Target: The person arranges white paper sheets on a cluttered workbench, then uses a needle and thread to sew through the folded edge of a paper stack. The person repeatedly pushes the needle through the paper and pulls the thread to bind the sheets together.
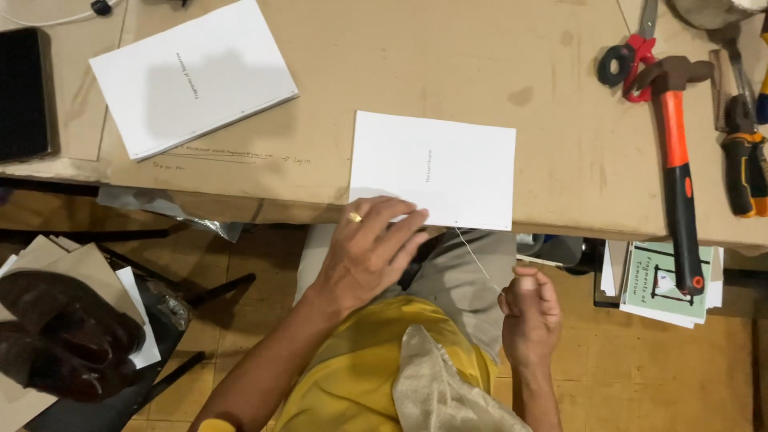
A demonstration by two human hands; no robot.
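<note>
A thin white booklet lies flat at the near edge of the cardboard-covered table. My left hand rests palm down on its near left corner, fingers spread, a ring on one finger. My right hand is below the table edge, closed on a white thread. The thread runs taut up to the booklet's near edge, where it enters near the spine.
A thicker white booklet lies at the far left. At the right are red-handled scissors, an orange-handled hammer overhanging the edge, and a chisel. A dark tablet sits far left. Papers lie on the floor.
</note>
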